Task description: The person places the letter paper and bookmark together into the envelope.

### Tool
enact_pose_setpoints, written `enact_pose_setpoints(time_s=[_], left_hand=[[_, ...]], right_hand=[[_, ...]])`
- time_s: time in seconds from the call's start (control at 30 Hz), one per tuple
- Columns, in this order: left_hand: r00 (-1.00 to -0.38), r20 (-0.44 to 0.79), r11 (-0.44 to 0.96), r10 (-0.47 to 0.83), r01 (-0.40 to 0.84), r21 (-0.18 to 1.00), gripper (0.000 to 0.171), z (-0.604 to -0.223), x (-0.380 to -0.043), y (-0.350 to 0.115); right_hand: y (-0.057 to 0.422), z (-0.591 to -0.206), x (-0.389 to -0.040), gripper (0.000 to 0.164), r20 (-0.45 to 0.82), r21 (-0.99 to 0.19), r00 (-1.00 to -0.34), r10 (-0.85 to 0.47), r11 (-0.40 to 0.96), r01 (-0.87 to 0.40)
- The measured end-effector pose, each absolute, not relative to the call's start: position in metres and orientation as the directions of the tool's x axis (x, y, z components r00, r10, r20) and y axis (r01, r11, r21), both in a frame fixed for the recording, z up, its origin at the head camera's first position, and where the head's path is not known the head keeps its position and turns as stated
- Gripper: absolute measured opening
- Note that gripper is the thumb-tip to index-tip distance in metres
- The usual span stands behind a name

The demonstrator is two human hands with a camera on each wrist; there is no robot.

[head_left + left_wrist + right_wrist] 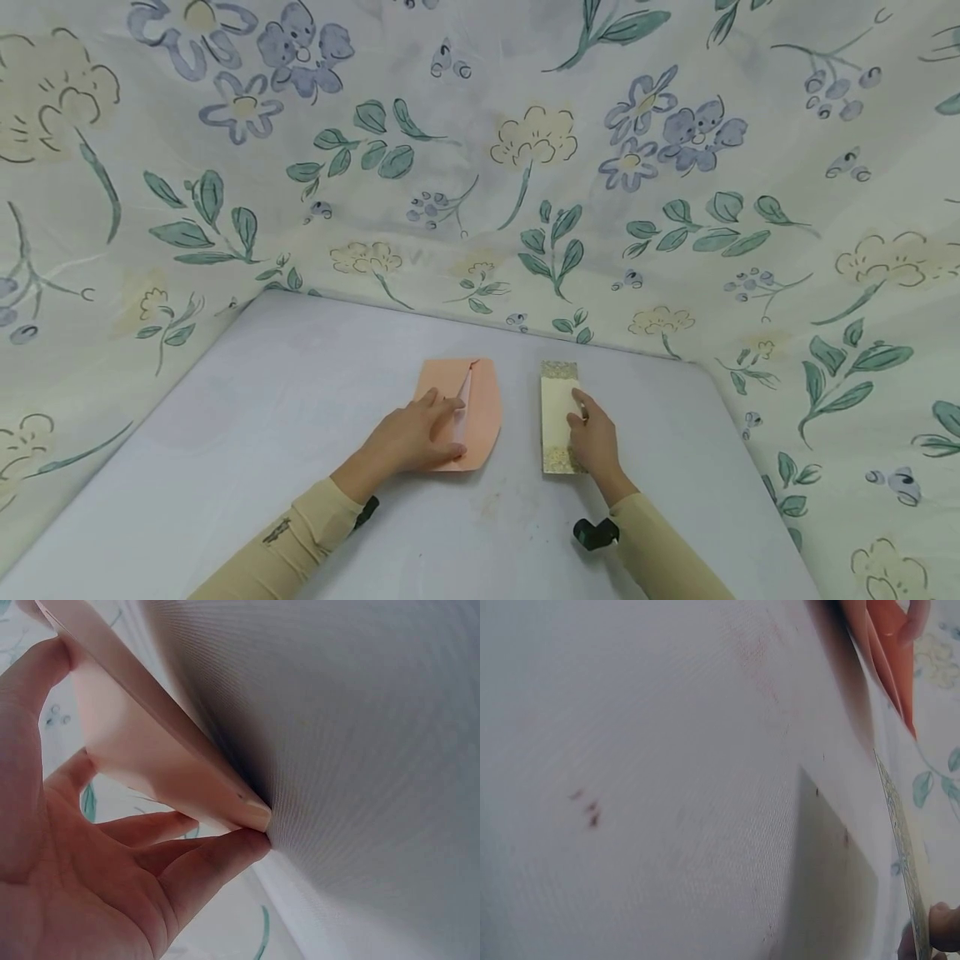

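A peach paper envelope (pixel 486 408) is in the middle of the head view, its flap side to the right and a pale slit showing along its opening. My left hand (pixel 412 433) grips it, thumb at the near end and fingers spread over the upper part. In the left wrist view the envelope (pixel 142 727) is tilted between the thumb and fingers of that hand (pixel 90 862). To the right, my right hand (pixel 596 433) pinches the right edge of a cream card (pixel 557 412) with glittery gold ends. The card's edge (pixel 901 832) stands above its shadow in the right wrist view.
Both things are over a white table (pixel 300 383) with small dark specks near the front. A floral curtain (pixel 465 200) surrounds the back and sides. Dark wrist-mounted devices, one of them at the right wrist (pixel 595 533), hang below the sleeves.
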State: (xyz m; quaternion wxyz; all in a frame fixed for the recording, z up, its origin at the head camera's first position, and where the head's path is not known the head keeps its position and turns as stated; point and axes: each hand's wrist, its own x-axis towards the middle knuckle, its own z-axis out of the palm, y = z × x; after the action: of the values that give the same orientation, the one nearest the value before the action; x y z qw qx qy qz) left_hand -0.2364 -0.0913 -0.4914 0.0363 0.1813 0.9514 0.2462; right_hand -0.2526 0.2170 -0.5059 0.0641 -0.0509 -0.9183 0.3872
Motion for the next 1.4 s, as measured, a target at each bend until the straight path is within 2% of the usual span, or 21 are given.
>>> enact_pose_setpoints(time_s=[1.4], left_hand=[[-0.930, 0.036, 0.808, 0.365, 0.336, 0.483, 0.070, -0.494, -0.237, -0.092]], right_hand=[[0.202, -0.503, -0.255, 0.047, 0.081, -0.716, -0.989, 0.122, 0.697, 0.027]])
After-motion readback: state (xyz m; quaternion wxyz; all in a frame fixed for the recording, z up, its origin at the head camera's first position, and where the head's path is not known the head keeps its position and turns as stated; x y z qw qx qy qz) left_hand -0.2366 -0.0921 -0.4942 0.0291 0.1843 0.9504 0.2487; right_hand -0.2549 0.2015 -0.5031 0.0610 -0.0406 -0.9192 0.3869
